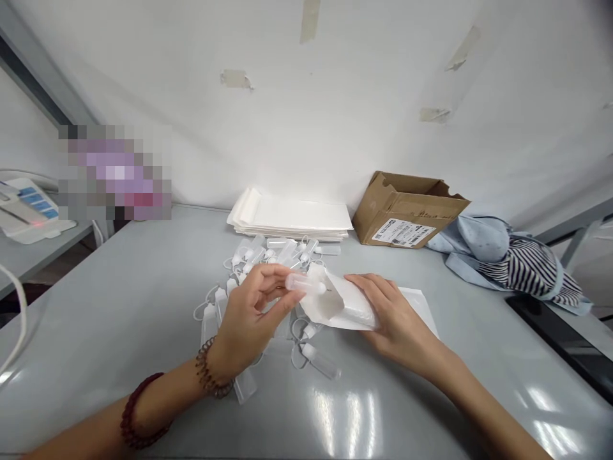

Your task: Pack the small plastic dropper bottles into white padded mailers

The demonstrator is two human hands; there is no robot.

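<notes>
My left hand pinches a small clear plastic bottle and holds its end at the open mouth of a white paper pouch. My right hand grips that pouch from the right side and holds it open above the grey table. Several more clear bottles with looped cords lie scattered on the table behind and under my hands. One bottle lies close to me, below the pouch.
A stack of white pouches lies at the back against the wall. An open cardboard box lies on its side to the right. Blue and striped cloth is heaped at the far right. A white device sits on the left.
</notes>
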